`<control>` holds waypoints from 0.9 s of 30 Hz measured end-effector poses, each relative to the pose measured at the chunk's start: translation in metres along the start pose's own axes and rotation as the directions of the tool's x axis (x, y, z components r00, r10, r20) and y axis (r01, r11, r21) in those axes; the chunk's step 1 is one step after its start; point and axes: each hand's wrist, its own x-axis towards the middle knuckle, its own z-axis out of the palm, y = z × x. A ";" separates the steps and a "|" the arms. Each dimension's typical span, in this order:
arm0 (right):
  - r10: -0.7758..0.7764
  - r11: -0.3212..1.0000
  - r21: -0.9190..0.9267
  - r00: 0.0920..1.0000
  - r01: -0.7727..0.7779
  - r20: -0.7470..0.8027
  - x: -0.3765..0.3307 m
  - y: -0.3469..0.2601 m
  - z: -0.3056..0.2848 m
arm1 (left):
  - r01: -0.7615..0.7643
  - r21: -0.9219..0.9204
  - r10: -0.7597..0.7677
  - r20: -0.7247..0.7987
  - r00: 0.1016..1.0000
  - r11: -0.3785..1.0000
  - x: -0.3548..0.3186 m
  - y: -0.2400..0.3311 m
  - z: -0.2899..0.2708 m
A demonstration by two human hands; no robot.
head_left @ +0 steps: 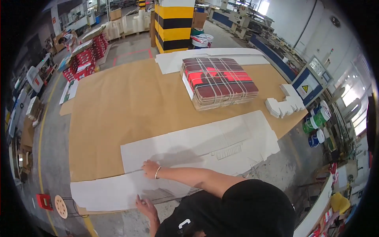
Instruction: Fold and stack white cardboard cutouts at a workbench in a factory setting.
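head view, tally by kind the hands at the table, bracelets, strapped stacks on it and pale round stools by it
Hands: 2, right hand and left hand
Bracelet: 1
Strapped stack: 1
Pale round stool: 1
Total: 5
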 end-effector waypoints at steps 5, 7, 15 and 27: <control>-0.057 0.993 -0.094 0.995 0.065 0.084 0.011 -0.006 0.001 | 0.420 -0.814 -0.541 0.159 0.826 0.402 -0.008 -0.004 0.006; -0.055 0.996 -0.061 0.996 0.060 0.070 0.009 -0.009 0.004 | 0.439 -0.838 -0.467 0.262 0.845 0.325 -0.005 -0.018 0.003; -0.078 0.997 -0.005 0.997 0.078 -0.029 0.003 -0.008 0.019 | 0.518 -0.846 -0.630 0.335 0.700 0.125 0.002 -0.018 0.000; 0.098 0.990 -0.110 0.993 -0.090 0.070 -0.042 0.050 -0.035 | -0.213 0.159 0.203 0.080 0.976 0.964 -0.014 0.048 0.013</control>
